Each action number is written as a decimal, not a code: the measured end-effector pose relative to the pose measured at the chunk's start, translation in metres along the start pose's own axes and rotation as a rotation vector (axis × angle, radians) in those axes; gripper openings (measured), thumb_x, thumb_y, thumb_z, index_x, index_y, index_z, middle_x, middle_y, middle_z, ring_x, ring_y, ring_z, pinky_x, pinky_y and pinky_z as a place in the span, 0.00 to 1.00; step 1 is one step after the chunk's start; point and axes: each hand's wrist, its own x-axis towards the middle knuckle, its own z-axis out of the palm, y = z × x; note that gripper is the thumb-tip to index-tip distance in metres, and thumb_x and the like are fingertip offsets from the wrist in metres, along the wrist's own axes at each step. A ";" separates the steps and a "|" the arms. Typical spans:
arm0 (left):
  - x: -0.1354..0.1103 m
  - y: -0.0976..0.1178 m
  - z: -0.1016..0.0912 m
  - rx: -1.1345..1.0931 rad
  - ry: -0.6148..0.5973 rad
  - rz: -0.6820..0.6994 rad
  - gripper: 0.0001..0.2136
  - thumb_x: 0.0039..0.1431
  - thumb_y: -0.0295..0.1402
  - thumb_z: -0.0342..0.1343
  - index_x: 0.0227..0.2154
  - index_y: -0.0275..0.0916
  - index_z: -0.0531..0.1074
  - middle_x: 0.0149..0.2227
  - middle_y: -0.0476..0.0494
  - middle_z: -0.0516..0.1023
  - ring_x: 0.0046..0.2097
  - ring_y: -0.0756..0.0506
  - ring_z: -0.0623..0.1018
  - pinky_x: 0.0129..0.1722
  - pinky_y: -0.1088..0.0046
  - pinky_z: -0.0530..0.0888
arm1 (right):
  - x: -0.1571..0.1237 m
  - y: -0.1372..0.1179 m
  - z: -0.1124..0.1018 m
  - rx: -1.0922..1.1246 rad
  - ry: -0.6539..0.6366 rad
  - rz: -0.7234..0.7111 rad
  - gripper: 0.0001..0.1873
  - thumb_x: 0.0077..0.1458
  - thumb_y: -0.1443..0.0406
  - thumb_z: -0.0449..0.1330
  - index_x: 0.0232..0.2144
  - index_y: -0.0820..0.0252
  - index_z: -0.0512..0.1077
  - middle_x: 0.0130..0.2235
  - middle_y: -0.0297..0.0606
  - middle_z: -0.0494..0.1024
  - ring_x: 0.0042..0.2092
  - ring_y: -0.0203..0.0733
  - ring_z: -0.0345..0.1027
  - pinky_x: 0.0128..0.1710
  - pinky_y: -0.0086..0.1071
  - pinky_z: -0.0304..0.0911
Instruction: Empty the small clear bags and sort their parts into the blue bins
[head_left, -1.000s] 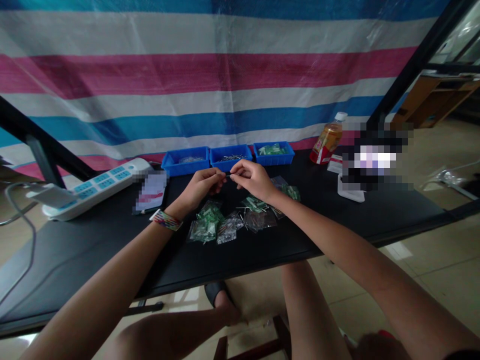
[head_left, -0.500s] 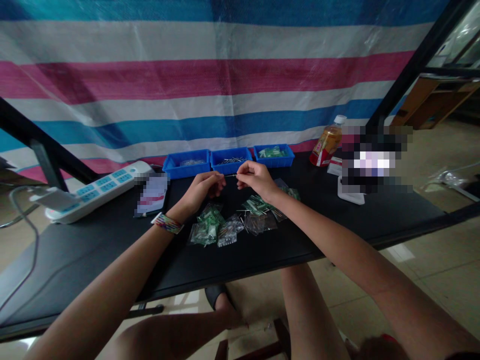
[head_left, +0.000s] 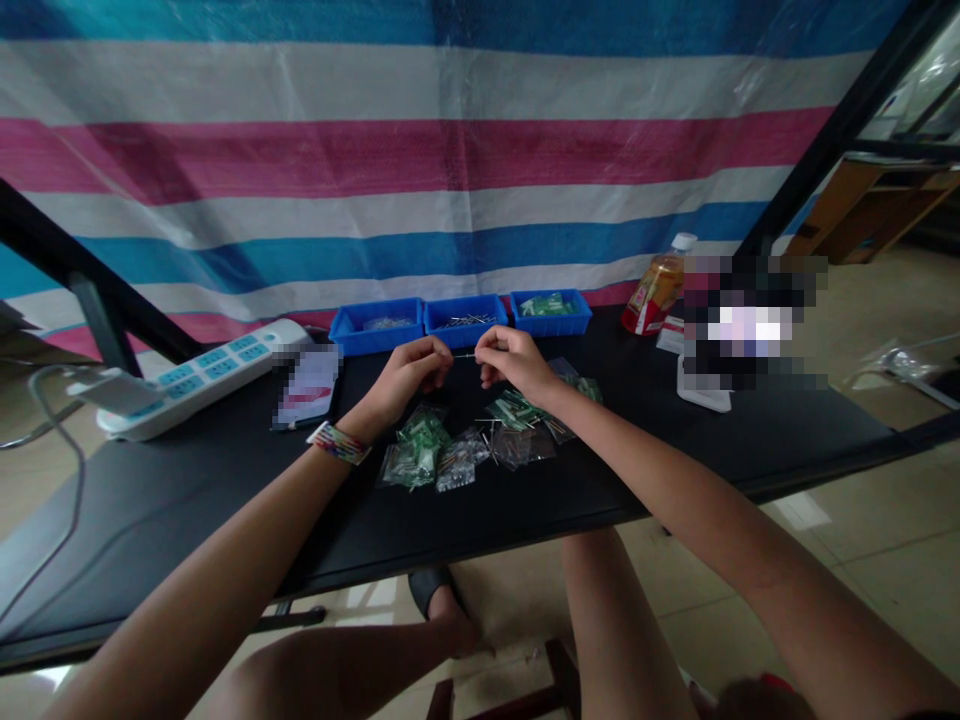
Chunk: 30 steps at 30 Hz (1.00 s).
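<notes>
A left hand point(head_left: 411, 378) and right hand point(head_left: 516, 366), fingers curled into a pinch, grip opposite ends of a thin rod point(head_left: 464, 356) above a black table point(head_left: 525, 505), just before three blue bins point(head_left: 450, 341). Plastic packets point(head_left: 415, 450) crowd the near side, some partly hidden by the right forearm point(head_left: 637, 450). A power strip point(head_left: 225, 362) and phone point(head_left: 310, 388) flank the left; a bottle point(head_left: 654, 295) stands right.

There're 2 hands point(head_left: 517, 366), 1 thin rod point(head_left: 464, 356) betw. them, 3 blue bins point(head_left: 379, 342), 1 pwr strip point(head_left: 225, 370), 1 phone point(head_left: 309, 385), 1 btl point(head_left: 652, 297); plastic bags point(head_left: 418, 447) overlap, qty unclear.
</notes>
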 end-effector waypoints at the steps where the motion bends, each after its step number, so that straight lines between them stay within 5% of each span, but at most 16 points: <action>1: 0.000 0.000 0.000 0.001 0.003 0.001 0.10 0.54 0.39 0.65 0.28 0.39 0.73 0.23 0.50 0.70 0.24 0.50 0.69 0.22 0.76 0.62 | 0.000 0.000 0.000 0.009 -0.001 0.006 0.08 0.50 0.62 0.68 0.31 0.57 0.72 0.29 0.30 0.75 0.25 0.34 0.71 0.23 0.29 0.75; 7: 0.000 0.000 -0.001 -0.030 0.019 -0.023 0.09 0.55 0.38 0.64 0.30 0.38 0.74 0.25 0.48 0.72 0.25 0.50 0.71 0.23 0.76 0.64 | 0.000 -0.004 -0.001 -0.014 -0.016 -0.056 0.10 0.49 0.64 0.69 0.30 0.57 0.71 0.30 0.30 0.74 0.27 0.34 0.71 0.25 0.30 0.75; 11: 0.001 0.000 -0.002 -0.072 0.070 -0.053 0.10 0.56 0.40 0.64 0.32 0.39 0.74 0.29 0.47 0.74 0.25 0.50 0.73 0.21 0.77 0.63 | 0.004 -0.005 -0.002 -0.037 0.134 -0.150 0.09 0.51 0.62 0.68 0.32 0.57 0.72 0.31 0.31 0.76 0.27 0.34 0.72 0.27 0.30 0.76; 16: 0.001 -0.001 -0.003 -0.077 0.075 -0.058 0.11 0.55 0.40 0.64 0.33 0.38 0.73 0.28 0.50 0.73 0.24 0.51 0.72 0.21 0.78 0.63 | 0.011 -0.005 -0.010 -0.052 0.247 -0.177 0.14 0.53 0.63 0.64 0.43 0.58 0.78 0.49 0.42 0.84 0.31 0.36 0.79 0.28 0.30 0.75; 21: 0.002 -0.003 -0.002 -0.067 0.077 -0.063 0.11 0.54 0.40 0.64 0.33 0.38 0.73 0.28 0.50 0.72 0.24 0.51 0.72 0.21 0.77 0.62 | 0.013 -0.010 -0.023 -0.228 0.267 -0.124 0.09 0.54 0.66 0.59 0.33 0.59 0.80 0.34 0.36 0.82 0.25 0.32 0.71 0.21 0.25 0.60; 23: 0.003 -0.003 -0.002 -0.062 0.079 -0.066 0.11 0.54 0.40 0.65 0.33 0.38 0.73 0.28 0.50 0.72 0.24 0.52 0.72 0.21 0.77 0.62 | 0.011 -0.015 -0.027 -0.282 0.094 -0.114 0.07 0.54 0.66 0.60 0.30 0.60 0.79 0.31 0.34 0.80 0.24 0.31 0.67 0.22 0.25 0.58; 27: 0.002 -0.002 -0.002 -0.065 0.077 -0.057 0.11 0.54 0.39 0.66 0.32 0.38 0.73 0.27 0.50 0.72 0.24 0.51 0.71 0.21 0.76 0.62 | -0.002 -0.032 -0.028 -0.551 -0.447 -0.132 0.02 0.49 0.69 0.67 0.28 0.62 0.81 0.30 0.33 0.80 0.30 0.34 0.68 0.30 0.28 0.58; 30: 0.001 -0.001 -0.001 -0.065 0.064 -0.037 0.11 0.54 0.39 0.65 0.32 0.38 0.73 0.27 0.50 0.72 0.24 0.51 0.71 0.22 0.76 0.63 | -0.013 -0.043 -0.025 -0.787 -0.632 -0.131 0.02 0.48 0.71 0.69 0.27 0.61 0.83 0.30 0.33 0.81 0.32 0.36 0.70 0.34 0.30 0.58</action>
